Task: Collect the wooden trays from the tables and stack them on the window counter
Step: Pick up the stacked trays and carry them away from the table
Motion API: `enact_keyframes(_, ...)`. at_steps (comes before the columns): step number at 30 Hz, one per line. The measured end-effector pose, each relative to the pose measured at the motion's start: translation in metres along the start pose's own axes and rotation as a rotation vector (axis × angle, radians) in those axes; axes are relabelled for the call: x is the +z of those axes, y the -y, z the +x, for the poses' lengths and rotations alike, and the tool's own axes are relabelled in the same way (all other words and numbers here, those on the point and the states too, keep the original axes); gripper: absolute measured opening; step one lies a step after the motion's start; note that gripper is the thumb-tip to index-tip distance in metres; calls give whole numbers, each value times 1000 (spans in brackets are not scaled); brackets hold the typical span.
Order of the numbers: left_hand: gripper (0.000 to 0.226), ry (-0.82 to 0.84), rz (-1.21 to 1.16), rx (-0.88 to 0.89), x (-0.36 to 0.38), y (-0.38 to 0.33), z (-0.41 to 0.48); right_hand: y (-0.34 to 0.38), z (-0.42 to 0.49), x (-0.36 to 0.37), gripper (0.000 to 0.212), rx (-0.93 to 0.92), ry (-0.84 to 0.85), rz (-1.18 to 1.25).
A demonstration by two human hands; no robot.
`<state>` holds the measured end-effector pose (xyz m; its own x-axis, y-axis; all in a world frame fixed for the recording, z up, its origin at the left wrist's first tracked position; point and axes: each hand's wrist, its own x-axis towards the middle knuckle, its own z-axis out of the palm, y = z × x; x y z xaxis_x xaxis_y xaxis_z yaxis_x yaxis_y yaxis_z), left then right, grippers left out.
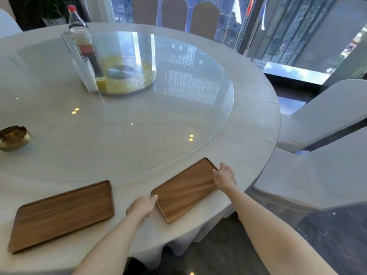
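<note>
Bright daylight enters through the tall glass windows (278, 26) at the far right, leaving the dark floor (327, 245) comparatively dim. The round clear glass turntable (178, 108) on the white-clothed desk (254, 108) mirrors the window grid and small ceiling lamps as bright specks. Wide-angle distortion bends the desk's rim and stretches the forearms near the bottom edge. The whole picture is slightly soft, softest at the edges.

Smooth grained wooden trays (184, 190) lie on matt cloth (256, 108) beside a glossy glass turntable (178, 116).
</note>
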<state>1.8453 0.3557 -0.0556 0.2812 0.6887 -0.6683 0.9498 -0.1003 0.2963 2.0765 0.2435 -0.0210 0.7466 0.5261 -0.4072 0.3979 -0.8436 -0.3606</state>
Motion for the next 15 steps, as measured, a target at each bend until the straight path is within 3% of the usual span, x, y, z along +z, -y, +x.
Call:
enact_keyframes(5, 54, 8, -99, -23, 15, -17, -4, -10, 16, 6, 55, -27, 100, 29)
enact_keyframes(10, 44, -31, -200, -45, 21, -18, -2, -12, 23, 5, 49, -6, 92, 34)
enact_keyframes(15, 49, -102, -214, -73, 18, -14, -1, -14, 23, 7, 41, -11, 55, 35)
